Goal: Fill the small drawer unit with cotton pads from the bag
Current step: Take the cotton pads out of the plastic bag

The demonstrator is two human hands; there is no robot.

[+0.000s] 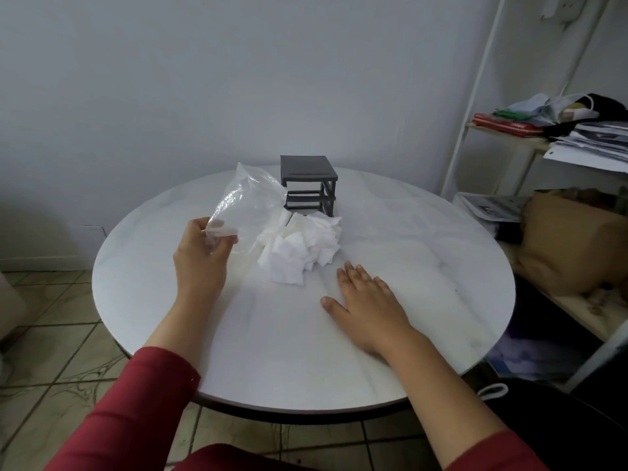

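Red sleeves [136,402] frame my view. Right hand [368,312] lies flat on the table [441,266], fingers [351,277] straight and empty, five o'clock of the cotton pads [302,249], I'd say poised to gather. Left hand [200,254] pinches the bag [248,202] at nine o'clock; drawer unit [309,181] waits at twelve.

The clear plastic bag [248,202] veils the lower left corner of the drawer unit [307,180], and the cotton pads [302,246] hide its foot — whether drawers sit inside is unclear. Fingers of the left hand [200,256] partly vanish behind the bag.
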